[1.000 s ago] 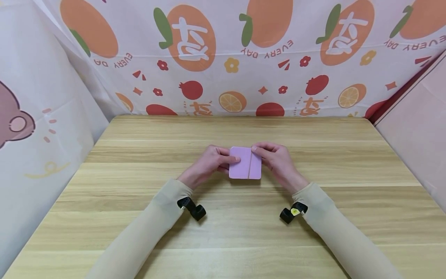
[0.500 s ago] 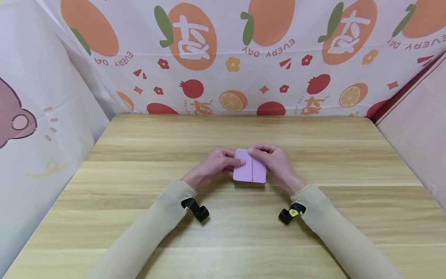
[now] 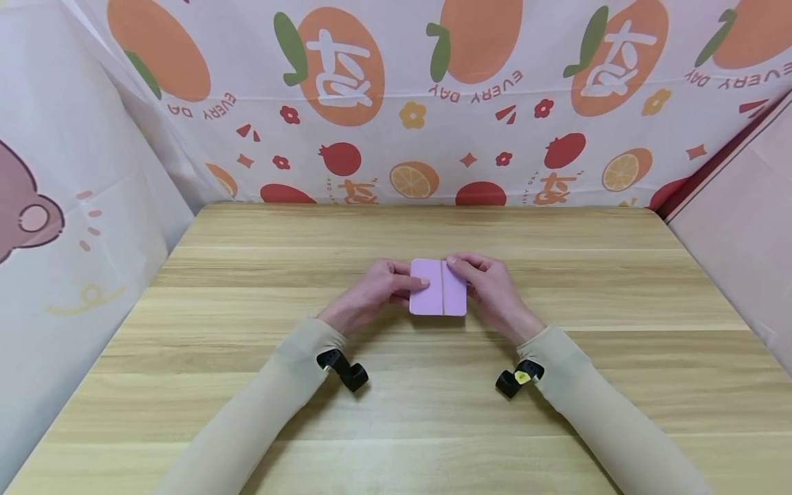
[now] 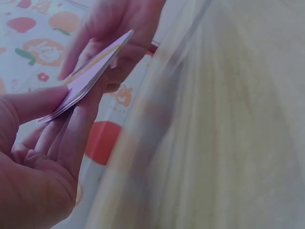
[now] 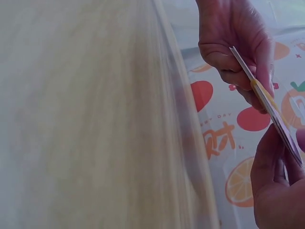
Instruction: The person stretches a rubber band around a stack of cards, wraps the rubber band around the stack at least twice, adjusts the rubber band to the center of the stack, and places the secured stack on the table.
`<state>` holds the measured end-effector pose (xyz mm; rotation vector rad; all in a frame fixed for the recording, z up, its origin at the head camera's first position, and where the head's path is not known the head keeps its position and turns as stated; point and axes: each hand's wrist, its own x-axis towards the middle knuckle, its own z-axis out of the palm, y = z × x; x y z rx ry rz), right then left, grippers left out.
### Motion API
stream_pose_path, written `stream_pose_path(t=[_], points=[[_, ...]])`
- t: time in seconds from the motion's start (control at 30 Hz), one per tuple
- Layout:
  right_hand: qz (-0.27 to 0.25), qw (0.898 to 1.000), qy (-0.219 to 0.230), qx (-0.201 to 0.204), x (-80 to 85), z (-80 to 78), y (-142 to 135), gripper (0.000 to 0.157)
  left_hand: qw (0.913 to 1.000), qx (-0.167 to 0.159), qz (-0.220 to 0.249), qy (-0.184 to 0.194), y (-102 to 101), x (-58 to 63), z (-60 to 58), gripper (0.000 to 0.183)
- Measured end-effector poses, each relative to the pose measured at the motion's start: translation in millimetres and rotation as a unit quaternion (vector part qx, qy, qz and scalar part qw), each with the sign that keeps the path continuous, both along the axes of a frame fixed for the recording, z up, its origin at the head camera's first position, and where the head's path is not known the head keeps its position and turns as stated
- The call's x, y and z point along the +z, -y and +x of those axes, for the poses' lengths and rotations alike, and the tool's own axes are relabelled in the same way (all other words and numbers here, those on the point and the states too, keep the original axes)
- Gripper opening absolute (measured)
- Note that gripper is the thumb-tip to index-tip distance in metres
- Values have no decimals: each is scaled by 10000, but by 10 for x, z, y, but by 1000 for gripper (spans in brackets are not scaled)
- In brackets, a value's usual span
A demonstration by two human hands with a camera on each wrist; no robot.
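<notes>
A small stack of lilac cards (image 3: 427,300) with rounded corners is held in the air between both hands. Around it runs a thin tan rubber band (image 3: 443,289), nearly straight from top to bottom just right of the middle. My left hand (image 3: 373,287) pinches the left edge, thumb on the face and fingers behind. At the upper right corner my right hand (image 3: 495,290) pinches the cards, its thumb tip beside the band. Several thin layers show along the stack's edge (image 4: 95,78) in the left wrist view. The band (image 5: 265,95) looks yellow in the right wrist view.
A light wood-grain table (image 3: 396,447) lies beneath the hands. Behind its far edge hangs a white cloth (image 3: 396,148) printed with fruit. Pale cloth (image 3: 105,206) also lines the left side. Black wrist cameras (image 3: 354,377) are strapped over both sleeves.
The band, slanted a second ago, now runs nearly straight. The cards shifted right and nearer, then back. My right thumb moved from over the band's top to the right of it.
</notes>
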<state>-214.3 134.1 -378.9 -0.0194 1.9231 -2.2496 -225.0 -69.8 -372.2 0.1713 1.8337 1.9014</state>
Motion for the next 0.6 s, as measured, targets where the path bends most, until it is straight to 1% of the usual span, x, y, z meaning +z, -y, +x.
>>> stream_pose_path(t=[0.07,0.13,0.27,0.4,0.5,0.6], points=[[-55,10000,42,29,-2,1,-2,34,9998,188,5,-7,39,25,-24,24],[14,9999,52,163,-2,9,-4,34,9992,396,30,-28,82,53,-48,25],[158,9974,-20,702,-15,32,9,35,9976,669,120,-117,151,95,-94,28],[104,9943,-114,1057,-36,48,30,30,9961,853,145,-194,188,122,-121,30],[85,9929,-191,1170,-66,50,41,27,9952,953,92,-210,187,135,-118,31],[117,9921,-239,1223,-83,67,54,27,9947,1008,73,-209,169,142,-102,30]])
